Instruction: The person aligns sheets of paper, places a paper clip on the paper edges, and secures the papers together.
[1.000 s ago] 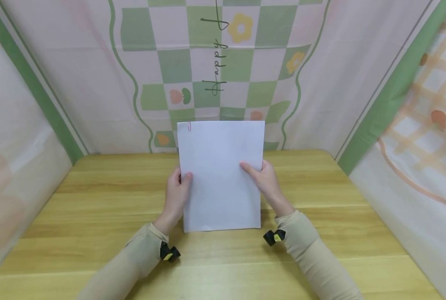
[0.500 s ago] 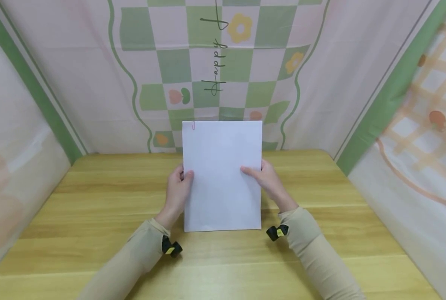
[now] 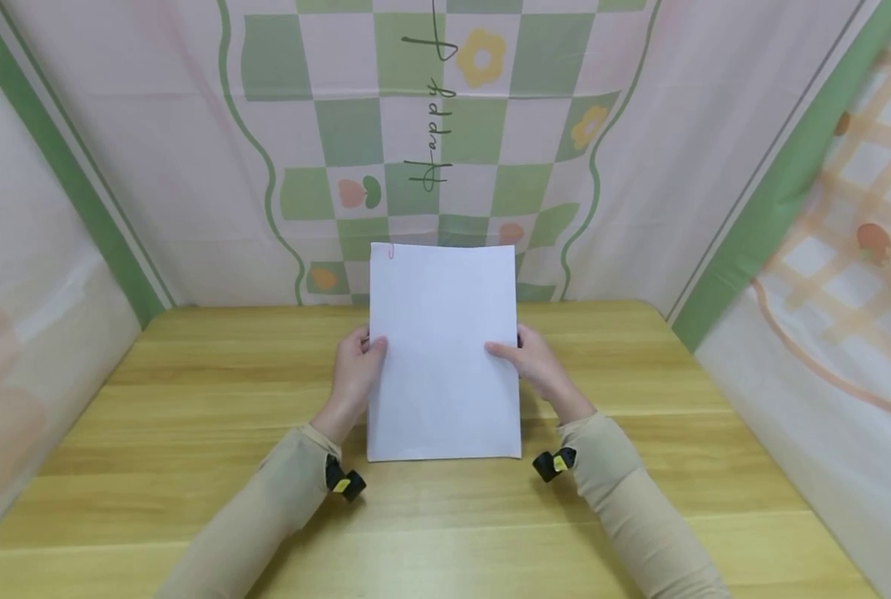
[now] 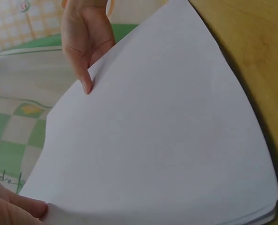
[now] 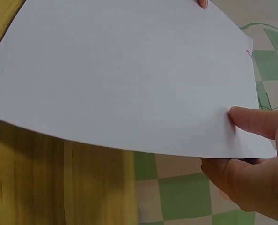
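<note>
A stack of white paper sheets [image 3: 441,366] is held tilted up at the middle of the table, its lower edge at the tabletop. A small pink paper clip [image 3: 391,251] sits on its top edge near the left corner. My left hand [image 3: 355,374] grips the left side, thumb on the front and fingers behind. On the right side, my right hand [image 3: 538,362] pinches the stack the same way. The right wrist view shows that thumb pressing the front sheet, with fingers [image 5: 228,178] underneath. In the left wrist view, several layers show at a lower corner.
The wooden table [image 3: 213,366] spreads on both sides of the paper. A checkered cloth backdrop [image 3: 423,125] hangs behind it, with further printed cloths at left and right. Small black cameras [image 3: 345,481] are strapped to both wrists.
The upper part of the stack has drawn in from both sides and looks narrower. The paper clip has shifted a little to the right. Both hands keep their grip, with small shifts.
</note>
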The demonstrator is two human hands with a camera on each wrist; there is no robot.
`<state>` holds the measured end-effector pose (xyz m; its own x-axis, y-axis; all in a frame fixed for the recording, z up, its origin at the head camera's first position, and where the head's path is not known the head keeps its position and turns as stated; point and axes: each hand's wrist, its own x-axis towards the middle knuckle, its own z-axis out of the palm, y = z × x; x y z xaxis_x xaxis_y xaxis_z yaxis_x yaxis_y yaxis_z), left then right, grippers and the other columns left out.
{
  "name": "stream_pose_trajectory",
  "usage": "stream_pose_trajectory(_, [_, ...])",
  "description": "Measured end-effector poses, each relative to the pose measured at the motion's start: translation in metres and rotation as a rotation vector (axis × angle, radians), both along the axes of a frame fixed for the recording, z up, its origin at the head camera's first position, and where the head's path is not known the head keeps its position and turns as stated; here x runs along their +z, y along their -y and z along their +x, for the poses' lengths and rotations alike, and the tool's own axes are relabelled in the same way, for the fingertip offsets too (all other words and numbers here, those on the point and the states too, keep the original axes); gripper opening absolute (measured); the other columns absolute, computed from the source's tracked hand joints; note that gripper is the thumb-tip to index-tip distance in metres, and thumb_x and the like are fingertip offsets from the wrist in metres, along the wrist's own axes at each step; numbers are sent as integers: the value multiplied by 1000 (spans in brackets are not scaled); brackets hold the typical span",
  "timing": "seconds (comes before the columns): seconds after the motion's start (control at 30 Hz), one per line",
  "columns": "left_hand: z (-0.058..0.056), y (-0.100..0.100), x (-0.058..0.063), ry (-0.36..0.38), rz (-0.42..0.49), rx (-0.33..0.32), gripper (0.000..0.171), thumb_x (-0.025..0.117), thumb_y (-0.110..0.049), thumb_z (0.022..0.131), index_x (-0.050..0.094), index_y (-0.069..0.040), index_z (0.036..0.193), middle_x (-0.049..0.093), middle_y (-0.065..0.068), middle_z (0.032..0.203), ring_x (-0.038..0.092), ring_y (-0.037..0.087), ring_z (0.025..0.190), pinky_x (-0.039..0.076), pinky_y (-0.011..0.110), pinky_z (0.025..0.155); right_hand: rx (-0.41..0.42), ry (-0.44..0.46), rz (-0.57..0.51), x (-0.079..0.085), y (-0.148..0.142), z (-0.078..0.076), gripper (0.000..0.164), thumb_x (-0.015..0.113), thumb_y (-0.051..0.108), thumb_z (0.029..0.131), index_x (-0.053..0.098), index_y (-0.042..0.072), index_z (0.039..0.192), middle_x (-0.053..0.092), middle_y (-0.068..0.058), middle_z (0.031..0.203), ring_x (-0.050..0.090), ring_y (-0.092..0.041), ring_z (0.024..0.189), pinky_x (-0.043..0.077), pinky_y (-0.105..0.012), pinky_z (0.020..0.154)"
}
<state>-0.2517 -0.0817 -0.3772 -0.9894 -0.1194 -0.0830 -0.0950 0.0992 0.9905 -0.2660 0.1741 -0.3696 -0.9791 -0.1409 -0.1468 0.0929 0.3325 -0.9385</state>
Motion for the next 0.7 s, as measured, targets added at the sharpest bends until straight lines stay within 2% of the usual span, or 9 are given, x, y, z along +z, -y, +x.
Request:
stream_pose_trajectory(0.47, [-14,6,-7,39,30,-56,43,43,-7,97,40,5,138,53,24,131,53,34,119,42,43,102,31,22,81,-5,-2,-10,49,52,14,97,36,-3,140,49,-27,131,56,-33,109,51,-40,89])
stream_pose_trajectory(0.7, [-21,10,-11,84,-34,-95,46,44,-10,97,36,1,142,49,21,136,51,33,122,41,44,104,37,42,137,-10,-4,-16,50,54,16,96,38,-2,140,52,-27,130,60,-29,103,50,-42,91])
